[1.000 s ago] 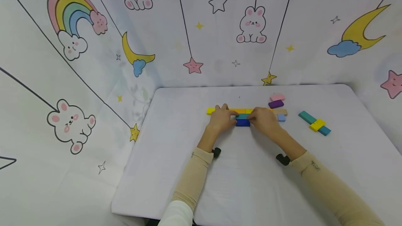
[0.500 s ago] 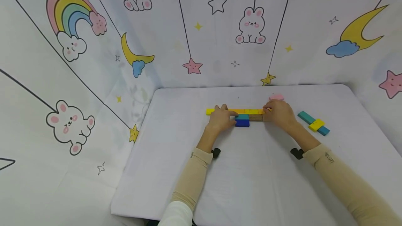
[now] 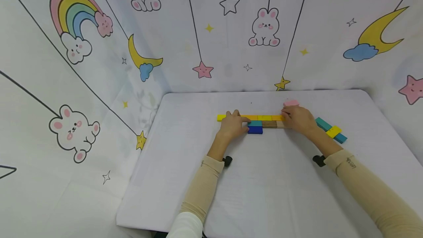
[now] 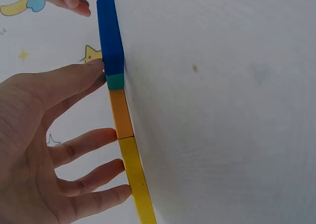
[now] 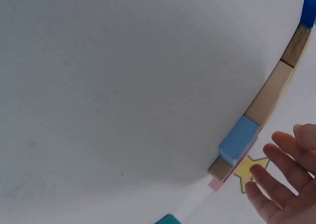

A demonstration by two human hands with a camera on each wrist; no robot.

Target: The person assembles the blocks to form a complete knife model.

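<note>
My left hand (image 3: 232, 125) rests at the left of a flat row of wooden blocks. In the left wrist view its thumb touches the end of a dark blue block (image 4: 111, 39); other fingertips rest against an orange block (image 4: 121, 114) and a yellow block (image 4: 137, 174). A teal block (image 3: 255, 123) lies behind the blue one. My right hand (image 3: 300, 120) hovers at the row's right end, hiding part of it. Its fingers are loosely bent, with nothing visible between them. Near it in the right wrist view are a light blue block (image 5: 238, 137) and a pale wood block (image 5: 269, 93).
A brown block (image 3: 269, 124) continues the front row. Behind the right hand lies a pink block (image 3: 291, 103). Farther right, a yellow block (image 3: 333, 131) lies across a teal strip (image 3: 324, 123). A white cloth (image 3: 264, 186) covers the table; a patterned backdrop stands behind.
My right hand has moved from beside the teal block rightward along the row, uncovering the brown block and part of the pale one. My left hand has stayed in place.
</note>
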